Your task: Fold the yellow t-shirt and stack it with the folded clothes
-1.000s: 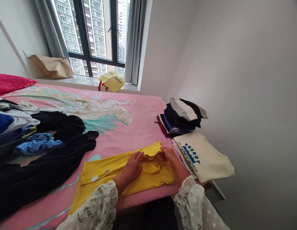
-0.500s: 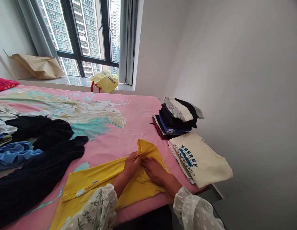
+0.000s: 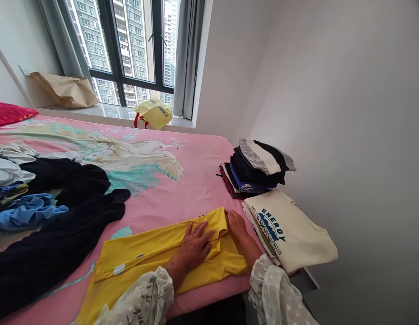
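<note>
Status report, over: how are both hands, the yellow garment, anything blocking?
Left hand flat on yellow garment; right hand at its right end, grip unclear. Garment partly folded on bed. Cream shirt close on right, seemingly not blocking.

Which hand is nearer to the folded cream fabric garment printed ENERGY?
Right. The right hand is just left of the folded cream garment, at the right end of the yellow cloth garment; the left hand lies farther left, flat on the yellow one.

A creased brown paper bag (image 3: 65, 90) sits at ten o'clock; a long grey fabric curtain (image 3: 188, 58) hangs near twelve.
</note>
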`<act>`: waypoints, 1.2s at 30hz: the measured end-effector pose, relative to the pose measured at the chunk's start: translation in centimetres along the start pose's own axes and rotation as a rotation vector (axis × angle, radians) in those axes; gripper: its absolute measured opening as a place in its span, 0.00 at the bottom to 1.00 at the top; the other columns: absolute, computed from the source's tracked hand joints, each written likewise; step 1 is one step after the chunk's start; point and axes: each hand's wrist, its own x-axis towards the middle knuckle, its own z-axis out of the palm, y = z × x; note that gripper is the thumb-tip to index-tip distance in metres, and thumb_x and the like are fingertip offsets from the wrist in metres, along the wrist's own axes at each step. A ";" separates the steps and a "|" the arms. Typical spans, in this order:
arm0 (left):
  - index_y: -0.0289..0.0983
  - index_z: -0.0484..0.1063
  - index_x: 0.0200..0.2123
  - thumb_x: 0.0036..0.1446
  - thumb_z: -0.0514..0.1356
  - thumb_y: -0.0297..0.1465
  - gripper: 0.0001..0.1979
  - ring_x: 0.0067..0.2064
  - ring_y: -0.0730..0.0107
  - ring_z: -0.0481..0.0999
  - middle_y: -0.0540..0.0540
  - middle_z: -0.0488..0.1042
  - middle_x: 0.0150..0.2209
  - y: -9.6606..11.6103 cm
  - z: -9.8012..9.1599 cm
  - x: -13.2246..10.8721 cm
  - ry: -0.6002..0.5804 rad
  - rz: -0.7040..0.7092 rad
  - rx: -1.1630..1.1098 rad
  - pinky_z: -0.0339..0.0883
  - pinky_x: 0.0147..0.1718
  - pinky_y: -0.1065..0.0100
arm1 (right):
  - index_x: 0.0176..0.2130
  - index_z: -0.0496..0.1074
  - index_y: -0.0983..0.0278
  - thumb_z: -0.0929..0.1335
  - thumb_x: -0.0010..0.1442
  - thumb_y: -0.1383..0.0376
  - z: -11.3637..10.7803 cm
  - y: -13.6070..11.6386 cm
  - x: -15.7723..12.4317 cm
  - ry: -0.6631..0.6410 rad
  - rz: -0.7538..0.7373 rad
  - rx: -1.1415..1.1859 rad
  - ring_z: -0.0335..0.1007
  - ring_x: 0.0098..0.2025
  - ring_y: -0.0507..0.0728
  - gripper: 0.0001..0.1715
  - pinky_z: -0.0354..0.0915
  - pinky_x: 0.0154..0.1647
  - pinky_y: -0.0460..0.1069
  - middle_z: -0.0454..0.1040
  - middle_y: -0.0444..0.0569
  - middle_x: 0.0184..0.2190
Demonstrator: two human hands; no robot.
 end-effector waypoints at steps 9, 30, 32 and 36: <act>0.38 0.58 0.55 0.49 0.61 0.33 0.29 0.57 0.54 0.64 0.38 0.67 0.53 -0.6 1.2 -0.1 0.172 -0.080 -0.127 0.51 0.61 0.47 | 0.30 0.73 0.64 0.66 0.56 0.58 -0.4 -1.2 1.7 0.052 0.161 -0.025 0.70 0.34 0.60 0.12 0.59 0.34 0.50 0.75 0.56 0.32; 0.40 0.68 0.52 0.60 0.50 0.36 0.18 0.55 0.60 0.69 0.41 0.72 0.53 -1.2 -0.9 1.3 0.084 -0.345 -0.187 0.56 0.58 0.51 | 0.53 0.67 0.56 0.57 0.61 0.69 1.9 -3.0 1.8 -0.049 -0.254 -0.320 0.46 0.64 0.59 0.23 0.45 0.60 0.55 0.60 0.47 0.60; 0.40 0.69 0.51 0.62 0.47 0.33 0.18 0.52 0.64 0.72 0.42 0.74 0.50 -3.0 -2.1 0.9 0.125 -0.376 -0.205 0.61 0.55 0.57 | 0.53 0.68 0.57 0.57 0.62 0.69 1.5 -2.6 2.2 -0.050 -0.190 -0.292 0.53 0.59 0.59 0.23 0.52 0.55 0.53 0.64 0.49 0.57; 0.45 0.69 0.53 0.61 0.49 0.34 0.18 0.60 0.59 0.64 0.45 0.68 0.57 -6.1 -4.1 -2.0 -0.045 -0.199 0.013 0.46 0.61 0.48 | 0.54 0.65 0.62 0.57 0.63 0.64 1.8 -1.7 3.1 0.007 -0.057 -0.265 0.60 0.52 0.61 0.21 0.56 0.49 0.53 0.66 0.56 0.52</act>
